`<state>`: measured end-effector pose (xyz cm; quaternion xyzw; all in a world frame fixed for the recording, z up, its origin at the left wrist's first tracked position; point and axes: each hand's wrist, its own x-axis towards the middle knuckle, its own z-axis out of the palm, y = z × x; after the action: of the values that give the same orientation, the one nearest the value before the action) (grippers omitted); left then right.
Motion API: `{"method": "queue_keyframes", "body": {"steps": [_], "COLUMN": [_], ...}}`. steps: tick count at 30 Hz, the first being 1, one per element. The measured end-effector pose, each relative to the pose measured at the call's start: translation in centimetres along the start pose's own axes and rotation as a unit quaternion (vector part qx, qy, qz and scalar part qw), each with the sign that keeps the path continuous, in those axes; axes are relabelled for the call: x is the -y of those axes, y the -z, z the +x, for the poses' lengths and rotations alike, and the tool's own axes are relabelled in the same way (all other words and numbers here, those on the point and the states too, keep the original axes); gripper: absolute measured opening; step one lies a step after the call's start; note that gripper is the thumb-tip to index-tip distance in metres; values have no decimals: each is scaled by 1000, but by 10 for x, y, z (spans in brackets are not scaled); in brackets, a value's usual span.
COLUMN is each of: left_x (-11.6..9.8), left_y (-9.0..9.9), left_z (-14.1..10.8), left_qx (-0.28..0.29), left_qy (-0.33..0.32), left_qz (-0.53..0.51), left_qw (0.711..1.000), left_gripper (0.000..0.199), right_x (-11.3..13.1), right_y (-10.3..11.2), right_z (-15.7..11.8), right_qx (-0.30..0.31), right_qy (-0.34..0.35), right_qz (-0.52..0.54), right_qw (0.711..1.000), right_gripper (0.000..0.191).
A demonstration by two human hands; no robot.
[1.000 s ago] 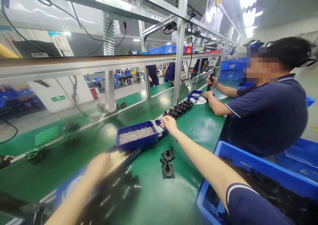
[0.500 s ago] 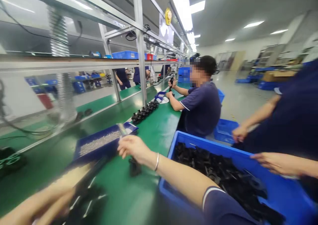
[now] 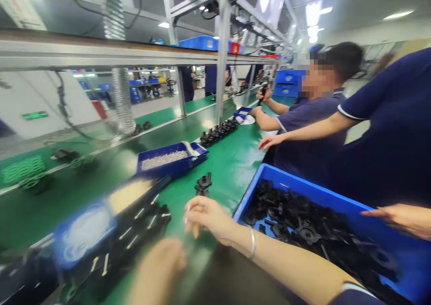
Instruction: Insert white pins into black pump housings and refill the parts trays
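Note:
My right hand, with a bangle on the wrist, hovers over the green bench top. Its thumb and fingertips are drawn together; whatever they pinch is too small to make out. Just beyond it lie black round plastic parts. My left hand is smeared by motion in the lower middle, its fingers unreadable. To its left, a group of black parts with pale pins sticks up along the bench. Behind them stand a blue bin of small silvery pieces, a tray of cream-coloured material and a blue tub of whitish material.
At right stands a large blue crate full of black plastic parts. A co-worker's hand is at its far side; another hand reaches over the bench. Farther along, a seated person handles a black part near a black row.
The view has swung left and down. My right hand has drawn back from the silvery-piece bin, and my left hand has moved right, away from the pinned parts. A co-worker's arm now stretches over the bench.

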<state>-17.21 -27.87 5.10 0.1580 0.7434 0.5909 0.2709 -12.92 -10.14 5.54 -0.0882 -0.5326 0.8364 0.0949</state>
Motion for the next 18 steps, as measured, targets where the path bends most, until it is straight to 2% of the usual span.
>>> {"method": "queue_keyframes", "body": {"steps": [2, 4, 7, 9, 13, 18], "left_x": [4, 9, 19, 26, 36, 38], "left_y": [-3, -4, -5, -3, 4, 9], "left_z": [12, 18, 22, 23, 26, 27], "left_qx": [-17, -6, 27, 19, -10, 1], "left_qy": [23, 53, 101, 115, 79, 52], "left_qz": [-37, -115, -263, -297, -230, -138], "left_qw": [999, 992, 959, 948, 970, 989], "left_gripper": [40, 44, 44, 44, 42, 39], "right_x": [-2, -6, -14, -21, -29, -31], "right_y": [4, 5, 4, 3, 4, 7], "right_z": [-2, -2, -1, 0, -1, -7], "right_qx": [-14, -11, 7, 15, 29, 64], "right_qy": [-4, -14, -20, -16, -10, -34], "right_qz": [1, -3, -11, -30, -137, -239], "right_qw": [1000, 1000, 1000, 999, 990, 968], "right_gripper": [42, 40, 37, 36, 32, 35]}}
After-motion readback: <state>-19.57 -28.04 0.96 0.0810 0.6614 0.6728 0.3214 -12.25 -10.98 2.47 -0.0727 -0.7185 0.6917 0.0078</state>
